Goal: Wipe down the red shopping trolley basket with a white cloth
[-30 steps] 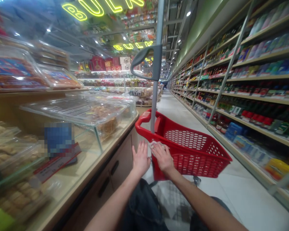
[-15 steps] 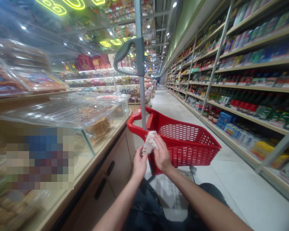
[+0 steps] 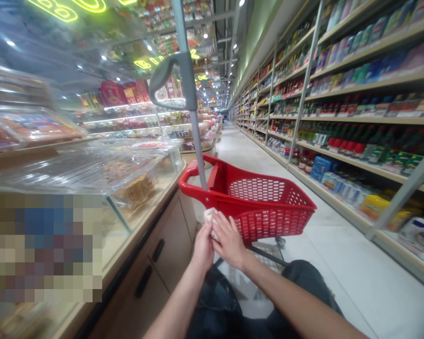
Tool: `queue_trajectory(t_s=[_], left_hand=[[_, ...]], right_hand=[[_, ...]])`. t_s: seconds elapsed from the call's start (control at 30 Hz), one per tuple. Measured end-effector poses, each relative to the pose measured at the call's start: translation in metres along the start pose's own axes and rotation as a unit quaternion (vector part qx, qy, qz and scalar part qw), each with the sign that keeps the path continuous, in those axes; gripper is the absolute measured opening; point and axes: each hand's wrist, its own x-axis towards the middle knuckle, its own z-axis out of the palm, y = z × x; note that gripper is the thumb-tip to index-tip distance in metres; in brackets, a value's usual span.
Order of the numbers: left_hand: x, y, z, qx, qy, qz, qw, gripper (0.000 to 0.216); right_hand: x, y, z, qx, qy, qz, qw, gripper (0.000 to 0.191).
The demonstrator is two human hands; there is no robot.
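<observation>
A crumpled white tissue (image 3: 209,215) with a faint pattern is squeezed between my two hands, just in front of a red shopping basket cart (image 3: 240,200). My left hand (image 3: 202,247) pinches it from the left, thumb and fingers closed. Over it from the right lies my right hand (image 3: 229,241), its fingers pressing the tissue against the left ones. Most of the tissue is hidden by the fingers. A grey pole with a looped grey grip (image 3: 191,81) rises behind the cart's red handle (image 3: 189,186); neither hand touches the cart visibly.
On the left runs a display counter (image 3: 162,214) with clear lids over baked-looking food and cabinet doors below. Tall shelves (image 3: 346,117) of bottles and packages line the right side. A pale tiled aisle (image 3: 229,141) stretches ahead between them. Part of the counter is pixelated.
The tissue, spread out before, is now bunched up between my hands. Both hands have drawn together and sit slightly lower. The view has turned a little to the right.
</observation>
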Motion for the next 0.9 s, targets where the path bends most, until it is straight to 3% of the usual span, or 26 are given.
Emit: queue_trajectory(t_s=[0.17,0.27,0.4,0.53,0.63,0.73,0.9], left_hand=[[0.011,0.015,-0.012,0.043,0.034,-0.047,0.997,0.041],[0.025,0.025,-0.023,0.182,0.064,0.019,0.981,0.04],[0.034,0.022,-0.044,0.444,0.091,0.146,0.88,0.034],[0.027,0.007,-0.06,0.613,0.098,0.171,0.765,0.034],[0.02,-0.002,-0.063,0.687,0.08,0.18,0.699,0.036],[0.018,-0.005,-0.059,0.732,0.064,0.208,0.645,0.041],[0.02,-0.004,-0.043,0.773,0.056,0.258,0.577,0.054]], right_hand=[[0.022,0.014,0.0,-0.054,0.003,-0.083,0.995,0.043],[0.054,0.024,-0.004,-0.075,0.041,-0.087,0.993,0.044],[0.072,0.037,0.003,-0.105,0.031,-0.085,0.99,0.043],[0.033,0.049,0.028,-0.129,-0.031,-0.136,0.982,0.038],[0.001,0.053,0.038,-0.142,-0.036,-0.155,0.977,0.033],[0.002,0.047,0.026,-0.138,0.002,-0.15,0.979,0.033],[0.045,0.038,-0.002,-0.13,0.05,-0.084,0.987,0.042]])
